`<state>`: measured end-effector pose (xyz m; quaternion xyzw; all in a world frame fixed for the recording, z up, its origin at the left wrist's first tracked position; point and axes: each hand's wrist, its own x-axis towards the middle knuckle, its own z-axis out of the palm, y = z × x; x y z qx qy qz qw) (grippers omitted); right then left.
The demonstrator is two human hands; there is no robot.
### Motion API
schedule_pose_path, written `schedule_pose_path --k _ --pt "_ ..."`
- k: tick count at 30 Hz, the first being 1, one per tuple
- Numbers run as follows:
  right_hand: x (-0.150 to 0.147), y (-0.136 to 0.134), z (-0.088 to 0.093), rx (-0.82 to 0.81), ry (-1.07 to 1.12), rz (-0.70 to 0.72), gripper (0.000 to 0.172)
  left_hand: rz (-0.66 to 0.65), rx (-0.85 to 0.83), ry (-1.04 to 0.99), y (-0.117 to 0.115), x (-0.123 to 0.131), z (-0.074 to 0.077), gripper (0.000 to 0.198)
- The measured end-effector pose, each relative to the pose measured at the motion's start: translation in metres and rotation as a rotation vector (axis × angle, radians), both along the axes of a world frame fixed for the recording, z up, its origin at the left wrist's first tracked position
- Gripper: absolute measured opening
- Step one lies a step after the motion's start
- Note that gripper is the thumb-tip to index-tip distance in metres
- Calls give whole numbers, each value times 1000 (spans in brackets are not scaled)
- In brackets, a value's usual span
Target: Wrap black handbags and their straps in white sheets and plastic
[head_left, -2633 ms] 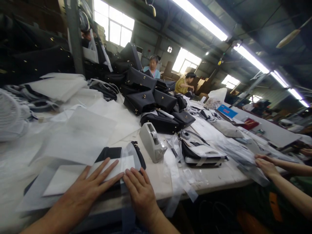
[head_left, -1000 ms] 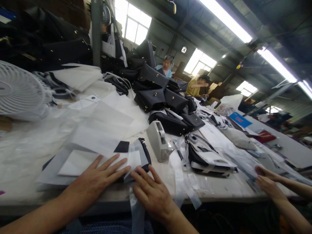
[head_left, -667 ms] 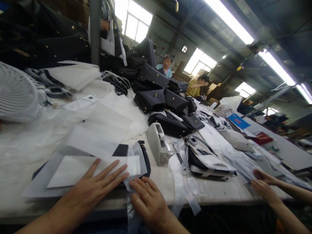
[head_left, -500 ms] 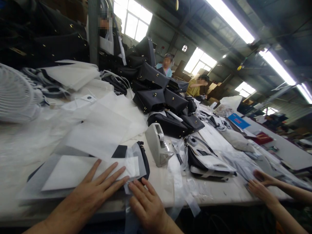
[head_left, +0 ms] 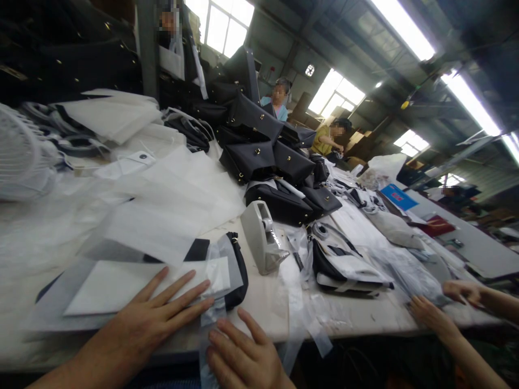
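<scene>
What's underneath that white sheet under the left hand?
Below the white sheet lies a larger translucent sheet, then black material showing at the edges. The rest is covered by the sheets and left hand.

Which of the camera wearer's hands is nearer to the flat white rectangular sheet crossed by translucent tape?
The left. The left hand rests spread on the flat white rectangular sheet; the right hand is off it, below its right end in view, over the translucent tape.
</scene>
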<state>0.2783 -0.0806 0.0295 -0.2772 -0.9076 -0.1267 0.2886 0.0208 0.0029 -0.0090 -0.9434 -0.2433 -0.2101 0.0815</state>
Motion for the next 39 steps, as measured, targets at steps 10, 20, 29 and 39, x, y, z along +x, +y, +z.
schedule_pose_path --k 10,20,29,39 --pt "-14 3 43 -66 50 -41 20 24 20 -16 -3 1 -6 53" --pt "-12 62 58 -341 154 -131 19 46 2 -77 -5 5 -14 38" --pt "-12 112 43 -793 194 -252 16 73 48 -88 -6 9 -16 48" --pt "-17 119 15 -1040 307 -536 32 102 -15 -142 -7 13 -27 58"
